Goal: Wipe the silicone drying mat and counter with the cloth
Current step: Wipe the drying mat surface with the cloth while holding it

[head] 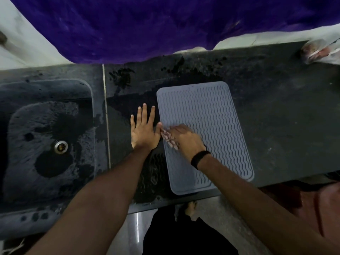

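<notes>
A grey silicone drying mat (211, 115) with wavy ridges lies on the black counter (276, 107), its near edge close to the counter's front. My right hand (185, 140), blurred by motion, holds a small pale patterned cloth (169, 139) down on the left part of the mat; the cloth shows under its fingers. My left hand (144, 129) rests flat on the wet counter just left of the mat, fingers straight and spread, thumb touching the mat's edge.
A dark sink (46, 144) with a metal drain (60, 147) sits at the left. Wet patches darken the counter around the mat. A purple fabric (147, 24) hangs across the top. A crumpled plastic bag (320, 50) lies at the far right.
</notes>
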`<control>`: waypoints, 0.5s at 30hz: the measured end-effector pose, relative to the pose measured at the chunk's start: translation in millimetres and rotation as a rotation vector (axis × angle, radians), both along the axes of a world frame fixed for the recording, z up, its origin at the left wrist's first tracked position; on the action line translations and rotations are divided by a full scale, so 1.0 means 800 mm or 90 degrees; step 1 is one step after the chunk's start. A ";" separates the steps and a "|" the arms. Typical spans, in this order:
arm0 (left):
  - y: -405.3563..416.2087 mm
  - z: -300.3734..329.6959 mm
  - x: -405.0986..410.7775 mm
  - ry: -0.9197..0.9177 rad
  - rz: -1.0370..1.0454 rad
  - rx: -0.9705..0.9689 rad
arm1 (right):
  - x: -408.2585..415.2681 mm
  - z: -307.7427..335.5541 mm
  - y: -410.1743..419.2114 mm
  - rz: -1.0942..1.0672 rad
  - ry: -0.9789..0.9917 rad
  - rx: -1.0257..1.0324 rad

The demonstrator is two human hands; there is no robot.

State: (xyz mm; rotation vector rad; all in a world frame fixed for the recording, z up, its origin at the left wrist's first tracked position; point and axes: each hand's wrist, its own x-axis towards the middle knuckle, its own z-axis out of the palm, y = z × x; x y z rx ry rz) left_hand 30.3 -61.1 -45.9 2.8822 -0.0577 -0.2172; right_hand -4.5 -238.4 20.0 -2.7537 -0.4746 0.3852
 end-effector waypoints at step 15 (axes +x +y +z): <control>-0.001 0.001 -0.001 -0.013 0.010 0.008 | 0.015 0.033 0.007 -0.012 -0.026 -0.047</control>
